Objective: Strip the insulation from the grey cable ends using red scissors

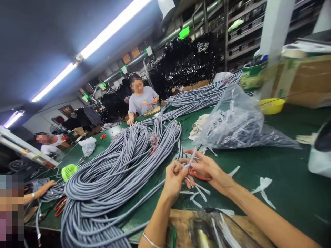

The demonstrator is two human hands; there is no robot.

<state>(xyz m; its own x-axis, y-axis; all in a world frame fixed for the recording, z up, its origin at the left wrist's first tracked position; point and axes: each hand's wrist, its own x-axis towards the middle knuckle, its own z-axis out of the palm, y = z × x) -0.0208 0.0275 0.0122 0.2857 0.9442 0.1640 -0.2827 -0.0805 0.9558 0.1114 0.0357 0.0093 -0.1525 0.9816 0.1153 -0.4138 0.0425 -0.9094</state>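
My left hand (174,177) is closed around the end of a grey cable (152,193), which runs back toward the large coil. Touching it, my right hand (208,168) has red-handled scissors (200,175) hooked in its fingers; their blades are hidden. A pale strip (192,157) sticks up between the fingertips of both hands, and the exact pinch is hard to make out. Cut white strips (203,193) lie just below the hands. The big bundle of grey cables (116,165) is spread on the green table (292,165) to the left.
A clear plastic bag (232,120) full of white scraps lies ahead on the right, near a yellow bowl (271,105) and a cardboard box (305,81). Across the table sits a person (143,100); another person's hand (46,187) is at far left, near a green basket (69,171).
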